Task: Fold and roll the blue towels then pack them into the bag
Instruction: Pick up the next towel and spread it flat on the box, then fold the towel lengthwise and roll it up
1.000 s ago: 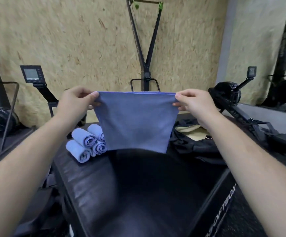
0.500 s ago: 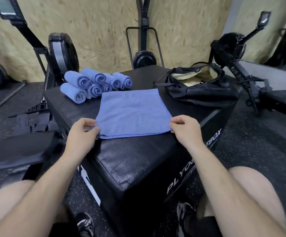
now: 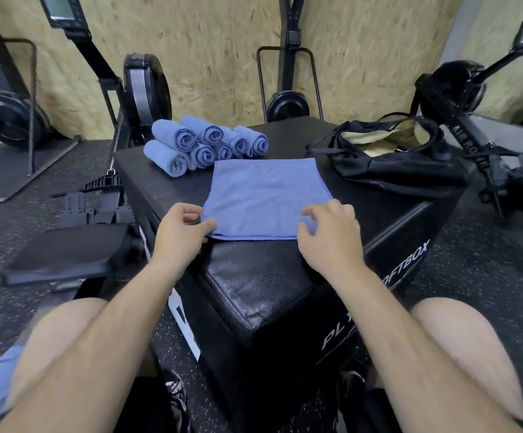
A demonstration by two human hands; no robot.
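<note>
A folded blue towel lies flat on the black plyo box. My left hand pinches its near left corner between thumb and fingers. My right hand arches over the near right corner, thumb on the towel's edge, and that corner is hidden under it. Behind the towel, at the box's far left, sits a pile of several rolled blue towels. The black bag rests on the box's far right, its mouth open and showing a beige lining.
Rowing machines and other gym machines stand around the box against a chipboard wall. A black seat pad lies at the left on the speckled floor. My bare knees frame the box's near corner.
The towel, held up in the air a second ago, now lies flat on the box. Both hands came down with it and stay at its near corners.
</note>
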